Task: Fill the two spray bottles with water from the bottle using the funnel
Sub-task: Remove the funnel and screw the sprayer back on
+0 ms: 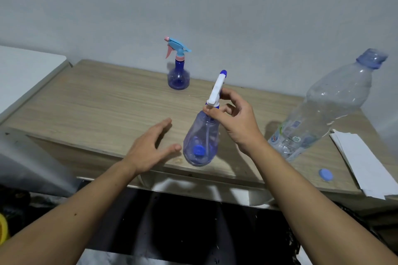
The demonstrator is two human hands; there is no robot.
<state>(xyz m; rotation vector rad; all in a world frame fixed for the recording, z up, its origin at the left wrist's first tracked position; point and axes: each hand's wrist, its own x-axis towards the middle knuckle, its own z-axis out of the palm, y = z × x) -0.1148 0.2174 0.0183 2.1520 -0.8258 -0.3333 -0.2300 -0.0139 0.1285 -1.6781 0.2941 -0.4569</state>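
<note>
Head view looks down on a pale wood-grain desk (pixel 107 101) set against a plain grey wall (pixel 215 6). The right hand (pixel 239 120) has its fingers (pixel 226 92) pinched around the white trigger head with a blue nozzle (pixel 218 87) at the neck of a translucent blue, bulb-shaped plastic spray bottle (pixel 201 142), which stands near the desk's front edge. The left hand (pixel 150 148) hovers just beside the bottle's body, fingers spread and holding nothing, not touching it as far as I can tell.

A second translucent blue spray bottle with a light-blue and pink trigger (pixel 178 66) stands well apart at the back of the desk, its head screwed on. A large clear plastic water bottle (pixel 327 109) stands at the right with its mouth open; its round blue cap (pixel 325 174) lies on the desk near the front edge. White sheets of paper (pixel 364 165) rest at the far right.

No funnel is visible. Both spray bottles look empty or nearly so, though water in tinted plastic is hard to judge. By my reading the task is at its start: the near bottle's head is probably being unscrewed, and both fillings remain.
</note>
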